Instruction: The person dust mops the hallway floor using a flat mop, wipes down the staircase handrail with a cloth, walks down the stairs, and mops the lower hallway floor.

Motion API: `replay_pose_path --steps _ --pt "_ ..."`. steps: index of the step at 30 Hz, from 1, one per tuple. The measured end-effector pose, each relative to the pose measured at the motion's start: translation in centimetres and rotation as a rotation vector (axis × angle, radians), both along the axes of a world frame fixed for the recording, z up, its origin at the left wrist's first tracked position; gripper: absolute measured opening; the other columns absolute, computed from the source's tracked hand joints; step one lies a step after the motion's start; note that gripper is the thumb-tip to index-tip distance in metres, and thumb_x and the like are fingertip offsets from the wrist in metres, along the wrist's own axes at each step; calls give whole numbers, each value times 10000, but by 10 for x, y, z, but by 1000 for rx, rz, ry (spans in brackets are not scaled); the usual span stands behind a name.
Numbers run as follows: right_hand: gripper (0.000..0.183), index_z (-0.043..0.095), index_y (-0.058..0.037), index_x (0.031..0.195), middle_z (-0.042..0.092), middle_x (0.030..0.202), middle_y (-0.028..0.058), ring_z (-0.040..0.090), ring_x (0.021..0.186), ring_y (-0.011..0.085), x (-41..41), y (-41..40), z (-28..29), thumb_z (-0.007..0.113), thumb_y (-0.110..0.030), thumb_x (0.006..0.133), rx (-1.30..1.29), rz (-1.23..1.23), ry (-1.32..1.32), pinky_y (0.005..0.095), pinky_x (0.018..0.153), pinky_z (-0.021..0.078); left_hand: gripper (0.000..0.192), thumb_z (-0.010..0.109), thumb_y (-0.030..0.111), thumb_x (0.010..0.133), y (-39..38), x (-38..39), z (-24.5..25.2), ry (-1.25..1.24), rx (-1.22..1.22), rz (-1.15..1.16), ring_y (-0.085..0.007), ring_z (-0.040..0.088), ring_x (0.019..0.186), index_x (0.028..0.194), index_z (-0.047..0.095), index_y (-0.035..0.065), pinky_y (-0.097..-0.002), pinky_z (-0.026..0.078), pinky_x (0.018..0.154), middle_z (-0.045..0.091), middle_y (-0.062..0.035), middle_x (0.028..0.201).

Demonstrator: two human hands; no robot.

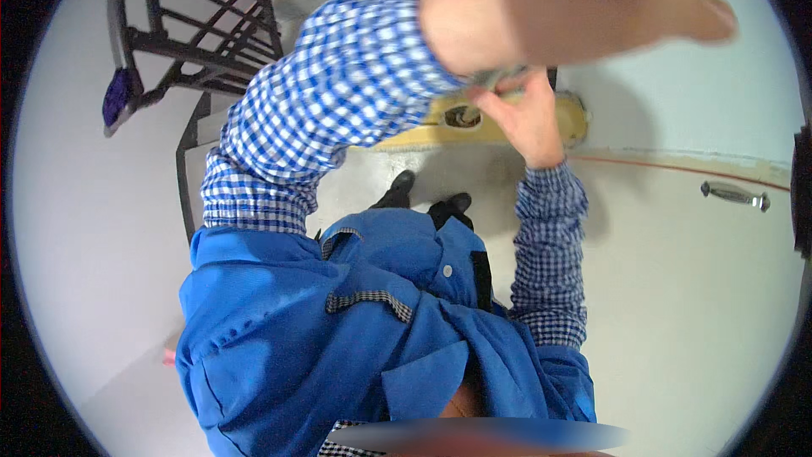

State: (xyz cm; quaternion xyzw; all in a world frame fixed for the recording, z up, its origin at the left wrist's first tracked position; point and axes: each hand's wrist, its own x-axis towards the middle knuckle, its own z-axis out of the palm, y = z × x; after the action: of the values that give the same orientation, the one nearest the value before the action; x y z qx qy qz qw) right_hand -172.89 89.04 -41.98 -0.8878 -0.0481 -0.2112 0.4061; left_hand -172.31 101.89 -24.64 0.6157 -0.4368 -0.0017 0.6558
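My left hand [590,3] is raised close to the camera and reaches across the top of the view. It is blurred; part of the hand runs past the upper edge, so whatever it may hold is hidden. My right hand [536,120] is below it, near the left wrist, with thumb and fingertips at a small greenish-grey thing [491,78] half hidden behind that wrist. Whether the fingers grip it is unclear. Behind the hands lies a yellow ledge-like piece [571,120], in which a dark oval opening [463,117] shows.
At the upper left is a dark metal barred frame [190,51] with a purple-tipped end [117,98]. A chrome handle [736,196] sits on the pale surface at right, below a thin red line [672,166]. My dark shoes [401,183] are on the pale floor.
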Motion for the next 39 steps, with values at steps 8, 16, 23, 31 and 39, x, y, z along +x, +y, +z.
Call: replay_pose_path --steps 8,16,23,31,39 --pt "169 514 -72 699 447 545 -30 392 451 55 -5 -25 -18 653 -144 762 793 -149 -320 202 404 279 540 625 351 763 26 94 -92 -500 159 233 -266 524 978 1131 449 -4 -297 439 813 518 -218 1027" --pt "326 406 -109 678 289 470 -46 251 409 88 -92 -36 89 420 -371 871 670 145 -451 254 446 236 723 632 424 720 187 167 -400 298 877 586 -301 346 1200 1281 337 74 -365 283 996 378 -189 1281" --pt "397 431 -75 744 296 413 -17 284 318 93 -107 -75 121 364 -437 892 534 871 -328 261 328 292 779 658 322 737 259 170 -428 497 734 754 -256 355 1191 1320 224 39 -323 293 988 369 -161 1290" --pt "442 374 -104 692 322 483 -1 288 383 108 -119 -78 143 269 -479 901 476 965 -245 272 374 293 417 596 305 799 318 178 -411 676 332 1051 -113 563 750 1087 516 14 -219 443 637 599 -39 896" --pt "245 506 -79 640 397 471 7 363 412 123 -80 -56 108 535 -275 784 730 -119 -799 245 505 345 232 612 227 744 193 162 -271 313 561 641 -141 565 645 868 624 31 -268 440 597 624 -55 759"
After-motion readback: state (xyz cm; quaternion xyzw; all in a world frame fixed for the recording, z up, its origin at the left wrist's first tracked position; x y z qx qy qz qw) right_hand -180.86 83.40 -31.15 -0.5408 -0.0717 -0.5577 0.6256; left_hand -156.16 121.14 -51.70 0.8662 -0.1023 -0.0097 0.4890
